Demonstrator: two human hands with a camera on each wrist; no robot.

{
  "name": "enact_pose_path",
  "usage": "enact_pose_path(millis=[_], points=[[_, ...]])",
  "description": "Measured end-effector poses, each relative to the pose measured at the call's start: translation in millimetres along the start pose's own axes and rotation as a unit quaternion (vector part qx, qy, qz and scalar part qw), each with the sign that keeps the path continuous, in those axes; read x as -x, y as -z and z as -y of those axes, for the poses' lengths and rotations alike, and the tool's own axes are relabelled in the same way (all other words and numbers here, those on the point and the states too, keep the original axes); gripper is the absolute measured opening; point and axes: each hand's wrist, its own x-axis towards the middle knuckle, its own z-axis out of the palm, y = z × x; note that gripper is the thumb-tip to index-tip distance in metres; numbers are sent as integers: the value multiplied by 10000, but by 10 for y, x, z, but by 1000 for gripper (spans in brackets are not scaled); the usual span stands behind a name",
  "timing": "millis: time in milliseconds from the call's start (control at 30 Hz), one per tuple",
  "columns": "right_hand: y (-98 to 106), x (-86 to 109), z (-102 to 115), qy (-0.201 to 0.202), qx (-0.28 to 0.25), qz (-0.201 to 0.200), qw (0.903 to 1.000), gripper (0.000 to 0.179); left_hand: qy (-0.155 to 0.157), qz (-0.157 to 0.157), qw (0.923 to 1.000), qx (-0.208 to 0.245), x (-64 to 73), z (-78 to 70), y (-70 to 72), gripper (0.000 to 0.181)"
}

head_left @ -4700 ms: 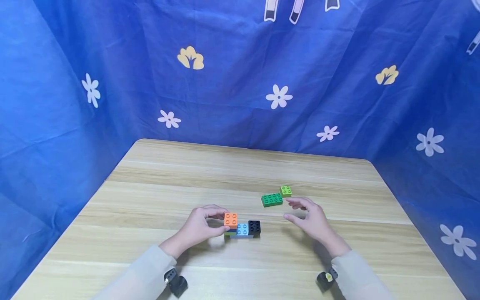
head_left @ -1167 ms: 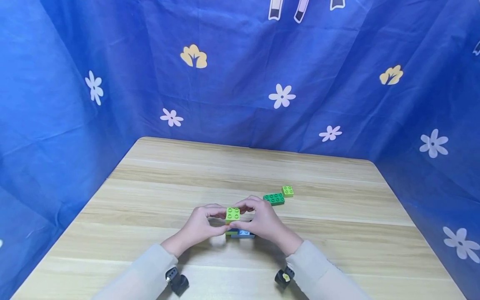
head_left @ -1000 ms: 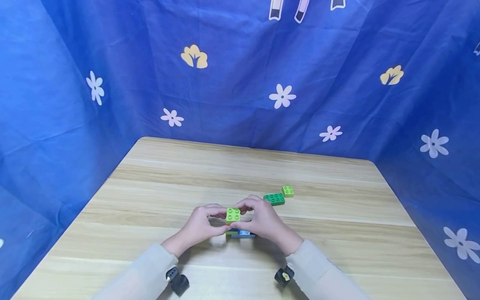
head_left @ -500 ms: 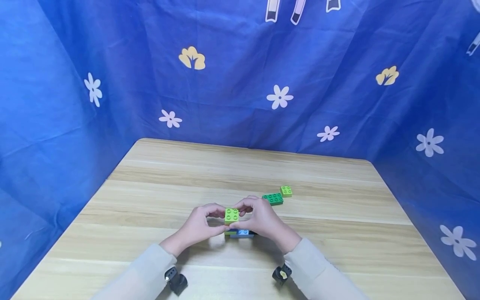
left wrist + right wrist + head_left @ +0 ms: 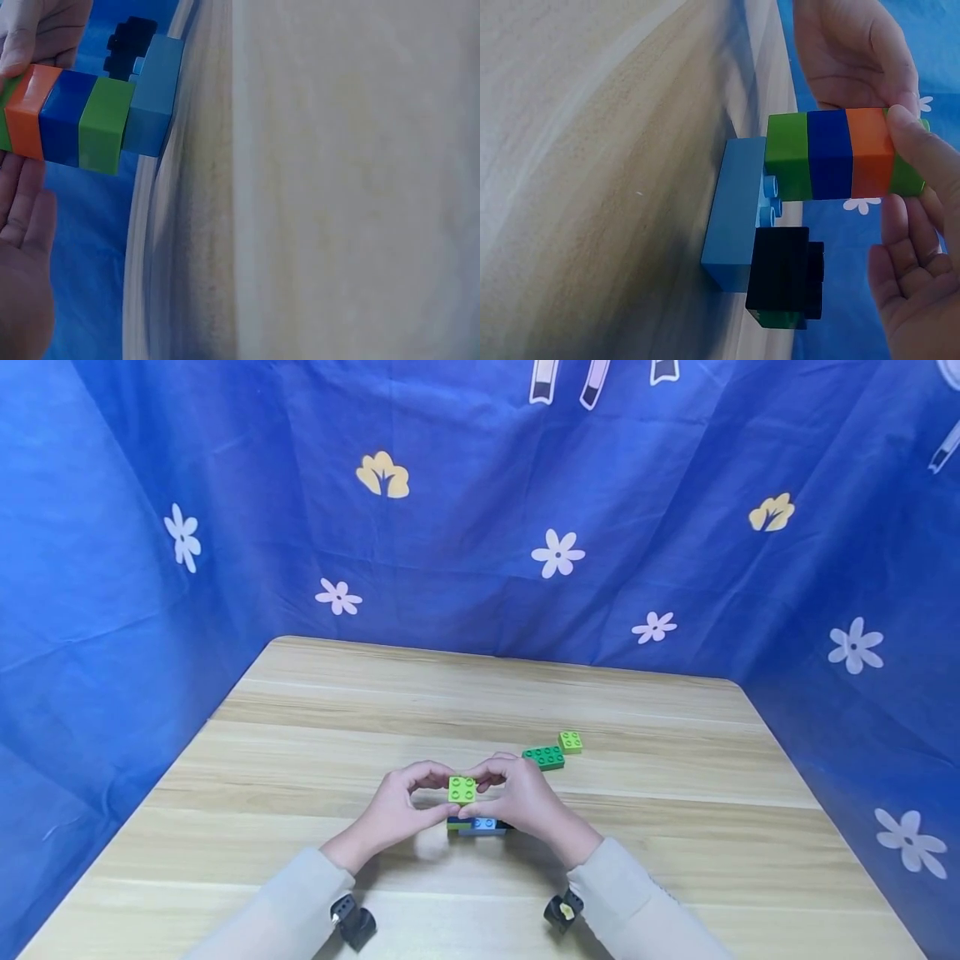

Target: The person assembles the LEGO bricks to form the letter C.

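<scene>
Between both hands stands a tower of toy building bricks. Its base is a long light blue brick (image 5: pixel 735 206) on the tabletop. Over one end are a green brick (image 5: pixel 788 156), a dark blue brick (image 5: pixel 829 154), an orange brick (image 5: pixel 870 152) and, topmost, a light green brick (image 5: pixel 462 789). A black brick (image 5: pixel 780 266) sits on the base's other end. My left hand (image 5: pixel 393 814) holds the tower near its top from the left, thumb in front. My right hand (image 5: pixel 528 797) pinches the light green brick from the right, its thumb near the orange seam.
Behind my right hand lie a long dark green brick (image 5: pixel 545 757) and a small light green brick (image 5: pixel 570 742) on the wooden table (image 5: pixel 360 693). Blue cloth (image 5: pixel 465 568) with flowers hangs around the table's back and sides.
Since the oldest frame, my right hand has moved left to the tower, and a light green brick now tops the orange one. Over the last second both hands have stayed nearly still.
</scene>
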Motion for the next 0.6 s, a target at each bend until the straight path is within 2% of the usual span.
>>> enact_pose_path(millis=[267, 367, 500, 600], points=[[-29, 30, -34, 137, -97, -87, 9998, 41, 236, -38, 9997, -38, -3, -10, 3, 30], [-28, 46, -71, 189, -134, -61, 9997, 43, 245, -37, 9997, -38, -1, 117, -16, 32], [32, 81, -145, -3, -513, 36, 9987, 45, 291, -81, 9995, -50, 6, 322, -42, 33], [121, 109, -237, -216, -811, 45, 9965, 43, 313, -81, 9994, -81, 4, 354, -38, 33]])
